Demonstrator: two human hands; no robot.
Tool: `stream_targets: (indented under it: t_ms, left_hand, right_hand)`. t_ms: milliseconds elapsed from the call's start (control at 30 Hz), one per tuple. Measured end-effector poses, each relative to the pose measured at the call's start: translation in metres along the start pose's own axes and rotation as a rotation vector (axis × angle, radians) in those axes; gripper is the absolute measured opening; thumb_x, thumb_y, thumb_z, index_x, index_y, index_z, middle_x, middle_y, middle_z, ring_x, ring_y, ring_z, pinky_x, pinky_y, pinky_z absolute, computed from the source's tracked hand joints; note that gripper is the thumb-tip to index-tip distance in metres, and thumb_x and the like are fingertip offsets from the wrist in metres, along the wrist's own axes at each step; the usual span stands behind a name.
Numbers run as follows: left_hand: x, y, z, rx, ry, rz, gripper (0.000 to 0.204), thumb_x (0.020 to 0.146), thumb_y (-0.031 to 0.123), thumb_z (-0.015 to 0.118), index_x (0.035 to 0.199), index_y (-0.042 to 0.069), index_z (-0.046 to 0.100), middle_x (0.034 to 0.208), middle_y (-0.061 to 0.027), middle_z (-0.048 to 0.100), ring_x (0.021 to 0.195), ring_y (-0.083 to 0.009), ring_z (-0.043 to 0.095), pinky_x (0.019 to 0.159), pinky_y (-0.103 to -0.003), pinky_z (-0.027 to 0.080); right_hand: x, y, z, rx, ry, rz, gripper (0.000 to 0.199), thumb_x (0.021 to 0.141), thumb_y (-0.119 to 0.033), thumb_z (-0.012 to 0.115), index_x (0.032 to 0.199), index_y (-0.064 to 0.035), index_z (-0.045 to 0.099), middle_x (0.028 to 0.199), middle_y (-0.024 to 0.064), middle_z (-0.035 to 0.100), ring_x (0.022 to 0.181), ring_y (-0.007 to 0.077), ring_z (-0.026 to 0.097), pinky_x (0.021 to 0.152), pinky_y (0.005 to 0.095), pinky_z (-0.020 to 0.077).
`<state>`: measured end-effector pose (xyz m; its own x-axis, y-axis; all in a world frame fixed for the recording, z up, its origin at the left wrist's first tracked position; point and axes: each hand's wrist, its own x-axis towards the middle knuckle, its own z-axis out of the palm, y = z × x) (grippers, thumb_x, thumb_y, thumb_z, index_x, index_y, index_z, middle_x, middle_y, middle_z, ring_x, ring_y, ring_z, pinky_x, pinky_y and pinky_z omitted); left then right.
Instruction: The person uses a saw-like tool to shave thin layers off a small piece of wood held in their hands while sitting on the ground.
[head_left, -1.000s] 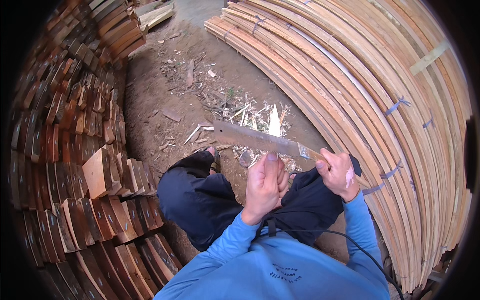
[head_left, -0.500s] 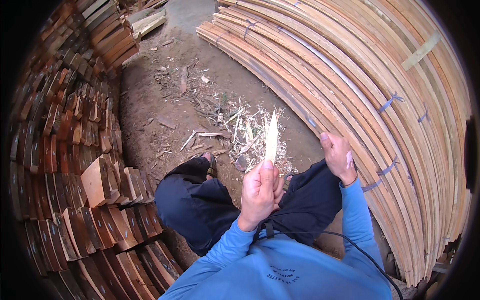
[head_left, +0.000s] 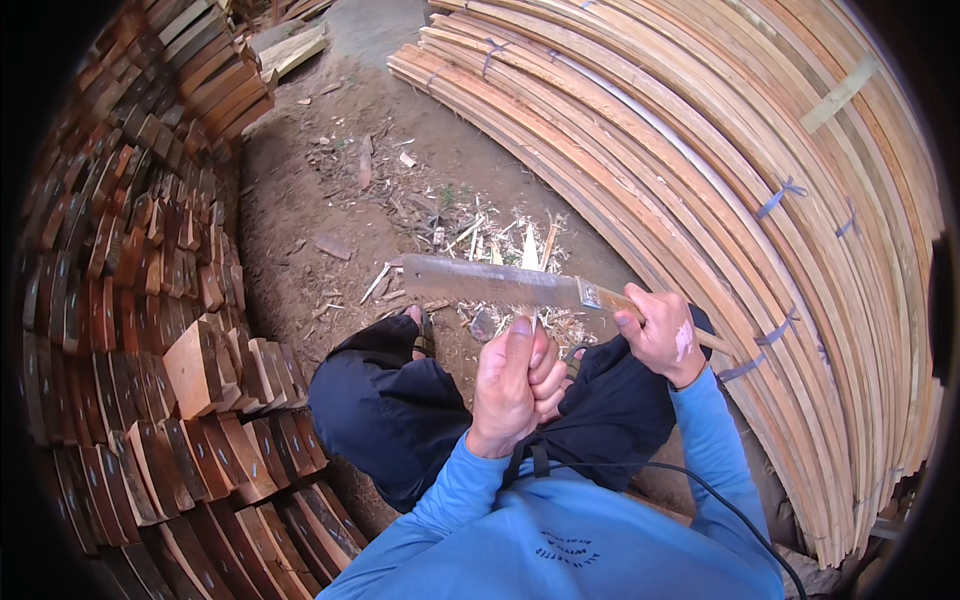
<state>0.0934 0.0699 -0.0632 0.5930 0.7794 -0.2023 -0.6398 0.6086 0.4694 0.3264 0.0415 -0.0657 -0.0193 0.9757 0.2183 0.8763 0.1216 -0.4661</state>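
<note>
Bare earth (head_left: 300, 190) is stretching away in the head view, with a stack of blocks (head_left: 195, 370) rising on the left and a stack of long strips (head_left: 640, 160) curving along the right. Shavings (head_left: 470, 245) are littering the earth between them.

We are keeping our left hand (head_left: 516, 388) closed in a fist around the near end of a pale stick (head_left: 530, 247); its pointed tip is aiming far. Our right hand (head_left: 660, 335) is closing fully around the handle of a saw (head_left: 490, 283), whose blade is reaching left. Stick and blade are crossing: the stick's long axis is running near to far, the saw's left to right, and the blade is hiding the stick's middle, just beyond the left fist. We are not able to tell whether they are touching. The left hand is lying nearer the crossing.

Counting, we are finding one saw, one stick, two hands and two sandalled feet (head_left: 423, 338); the blocks, strips and shavings are proving too many to number.
</note>
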Motion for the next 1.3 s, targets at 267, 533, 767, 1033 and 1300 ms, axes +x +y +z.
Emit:
stream_targets:
  t_ms: [267, 533, 767, 1033, 1300]
  left_hand:
    - [-0.013, -0.004, 0.017, -0.035, -0.130, -0.031, 0.042, 0.112, 0.036, 0.038, 0.078, 0.011, 0.040, 0.059, 0.0063, 0.025, 0.045, -0.0037, 0.018, 0.037, -0.023, 0.014]
    - [0.003, -0.001, -0.001, 0.181, 0.079, 0.189, 0.042, 0.112, 0.034, 0.037, 0.077, 0.011, 0.038, 0.059, 0.0055, 0.026, 0.046, -0.0040, 0.018, 0.038, -0.024, 0.013]
    - [0.001, 0.002, 0.001, 0.100, 0.062, 0.100, 0.042, 0.112, 0.034, 0.038, 0.078, 0.010, 0.038, 0.059, 0.0048, 0.027, 0.045, -0.0041, 0.020, 0.038, -0.024, 0.014]
    - [-0.022, -0.003, 0.025, 0.143, -0.176, 0.046, 0.040, 0.112, 0.033, 0.037, 0.080, 0.009, 0.040, 0.061, 0.0041, 0.028, 0.046, -0.0048, 0.025, 0.039, -0.023, 0.020]
    - [0.000, -0.002, 0.000, 0.443, 0.046, 0.340, 0.040, 0.113, 0.033, 0.037, 0.081, 0.008, 0.042, 0.062, 0.0044, 0.032, 0.049, -0.0050, 0.026, 0.043, -0.024, 0.022]
  right_hand:
    - [0.026, 0.042, 0.010, -0.107, 0.072, 0.214, 0.060, 0.104, -0.050, 0.049, 0.074, 0.0006, 0.060, 0.062, 0.0255, 0.053, 0.060, 0.0442, 0.056, 0.056, 0.0470, 0.0425]
    - [0.009, 0.003, -0.014, 0.142, -0.051, 0.117, 0.063, 0.104, -0.053, 0.048, 0.070, -0.0003, 0.050, 0.057, 0.0225, 0.045, 0.053, 0.0417, 0.048, 0.052, 0.0442, 0.0385]
    - [-0.007, -0.010, -0.008, 0.109, -0.122, 0.017, 0.059, 0.101, -0.053, 0.053, 0.071, -0.0025, 0.047, 0.057, 0.0234, 0.049, 0.054, 0.0441, 0.053, 0.049, 0.0466, 0.0394]
    - [0.018, 0.054, 0.009, -0.107, 0.033, 0.233, 0.064, 0.106, -0.050, 0.045, 0.072, 0.0035, 0.052, 0.061, 0.0258, 0.045, 0.057, 0.0423, 0.047, 0.058, 0.0489, 0.0384]
    - [0.004, 0.064, 0.007, 0.141, 0.088, 0.395, 0.070, 0.106, -0.056, 0.041, 0.071, 0.0037, 0.048, 0.058, 0.0157, 0.034, 0.054, 0.0277, 0.037, 0.056, 0.0445, 0.0341]
